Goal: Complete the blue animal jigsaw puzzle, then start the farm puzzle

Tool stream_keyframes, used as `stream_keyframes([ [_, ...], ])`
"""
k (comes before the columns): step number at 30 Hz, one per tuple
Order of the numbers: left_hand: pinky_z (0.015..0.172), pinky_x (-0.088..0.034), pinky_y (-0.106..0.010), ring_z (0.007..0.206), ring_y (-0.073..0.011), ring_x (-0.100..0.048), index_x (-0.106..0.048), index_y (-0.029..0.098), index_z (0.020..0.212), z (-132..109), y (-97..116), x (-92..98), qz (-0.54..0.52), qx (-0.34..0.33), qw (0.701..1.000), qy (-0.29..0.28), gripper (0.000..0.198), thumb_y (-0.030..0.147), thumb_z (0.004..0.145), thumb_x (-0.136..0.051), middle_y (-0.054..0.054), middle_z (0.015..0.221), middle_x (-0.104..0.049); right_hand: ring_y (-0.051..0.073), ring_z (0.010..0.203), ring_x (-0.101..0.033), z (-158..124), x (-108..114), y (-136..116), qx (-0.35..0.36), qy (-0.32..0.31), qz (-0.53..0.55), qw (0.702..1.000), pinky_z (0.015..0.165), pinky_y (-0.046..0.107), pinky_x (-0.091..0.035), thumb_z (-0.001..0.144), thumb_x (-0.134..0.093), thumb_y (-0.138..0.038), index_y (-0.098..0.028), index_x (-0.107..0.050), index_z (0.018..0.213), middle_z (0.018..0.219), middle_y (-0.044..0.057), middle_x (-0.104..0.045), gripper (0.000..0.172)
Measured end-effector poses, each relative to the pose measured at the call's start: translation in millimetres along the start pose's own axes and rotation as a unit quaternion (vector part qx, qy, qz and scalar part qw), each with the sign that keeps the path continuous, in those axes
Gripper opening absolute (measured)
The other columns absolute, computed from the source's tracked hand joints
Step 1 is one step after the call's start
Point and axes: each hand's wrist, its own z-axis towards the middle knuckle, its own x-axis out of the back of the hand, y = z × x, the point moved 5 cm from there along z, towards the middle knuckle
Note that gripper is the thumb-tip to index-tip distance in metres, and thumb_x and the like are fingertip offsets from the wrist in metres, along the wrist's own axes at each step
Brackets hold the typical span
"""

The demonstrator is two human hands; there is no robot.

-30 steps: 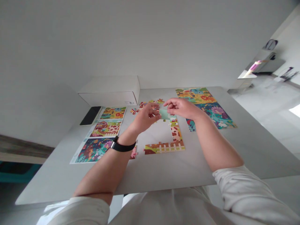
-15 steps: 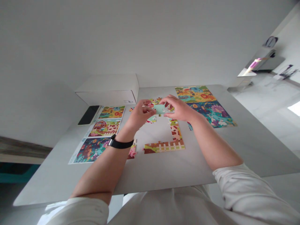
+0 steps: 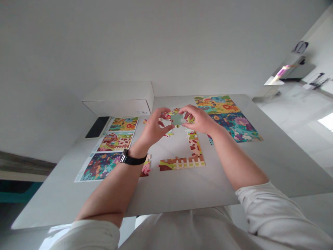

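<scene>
A pale green puzzle piece (image 3: 177,119) is held up between my two hands, over the back of the partly joined puzzle. My right hand (image 3: 198,119) grips its right edge between thumb and fingers. At its left edge, my left hand (image 3: 156,125) has thumb and fingers spread around the corner; its thumb tip is near the lower left corner. Beneath, a joined strip with a white fence (image 3: 182,163) runs along the front and meets a column with a cow pattern (image 3: 194,145) on the right. A pink piece (image 3: 146,168) lies partly behind my left forearm.
Three printed pictures (image 3: 114,141) lie at the left, beside a black phone (image 3: 97,127). A white box (image 3: 117,106) stands at the back left against the wall. Two colourful pictures (image 3: 234,121) lie at the right of the table (image 3: 187,194).
The fingers of my left hand have spread wider at the left edge of the green piece. The piece has tilted slightly and looks darker. My right hand has barely moved.
</scene>
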Motion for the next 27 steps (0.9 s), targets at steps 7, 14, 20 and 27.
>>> stream_keyframes([
  [7, 0.079, -0.056, -0.027, 0.105, -0.0182, -0.069, -0.062, 0.024, 0.130, -2.9, 2.1, -6.2, 0.043, -0.042, 0.998, -0.011, 0.049, 0.019, 0.085, -0.081, -0.009, 0.130, -0.075, 0.020, 0.095, -0.069, 0.1, -4.9, 7.5, -0.015, -0.014, 0.007, 1.000, 0.087, 0.034, -0.056, 0.084, -0.077, -0.018, -0.025, -0.069, 0.127, 0.127, 0.008, -0.073, 0.045],
  [14, 0.091, -0.059, -0.036, 0.105, -0.0222, -0.071, -0.071, 0.026, 0.132, -3.4, -9.9, -8.2, 0.106, -0.048, 0.993, -0.036, 0.044, 0.024, 0.089, -0.079, -0.009, 0.133, -0.076, 0.023, 0.108, -0.072, -5.0, -0.3, 30.2, -0.064, -0.072, -0.032, 0.995, 0.100, 0.038, -0.059, 0.085, -0.070, -0.008, -0.027, -0.068, 0.140, 0.139, 0.010, -0.072, 0.059],
  [20, 0.115, -0.053, -0.048, 0.124, -0.0278, -0.071, -0.079, 0.025, 0.117, -3.2, -12.5, -20.6, 0.115, -0.101, 0.984, -0.093, 0.022, 0.031, 0.096, -0.075, -0.010, 0.131, -0.079, 0.025, 0.112, -0.076, -16.5, 5.8, 64.7, -0.166, -0.178, -0.128, 0.961, 0.101, 0.036, -0.057, 0.086, -0.064, 0.000, -0.027, -0.082, 0.119, 0.126, 0.007, -0.082, 0.046],
  [27, 0.116, -0.051, -0.048, 0.126, -0.0283, -0.071, -0.082, 0.026, 0.105, 3.1, -14.4, -41.1, 0.122, -0.118, 0.978, -0.125, 0.015, 0.034, 0.098, -0.071, -0.010, 0.126, -0.080, 0.032, 0.115, -0.079, -24.4, -14.0, 93.6, -0.238, -0.264, -0.198, 0.913, 0.098, 0.037, -0.059, 0.078, -0.067, 0.001, -0.031, -0.088, 0.115, 0.124, 0.007, -0.085, 0.054],
])
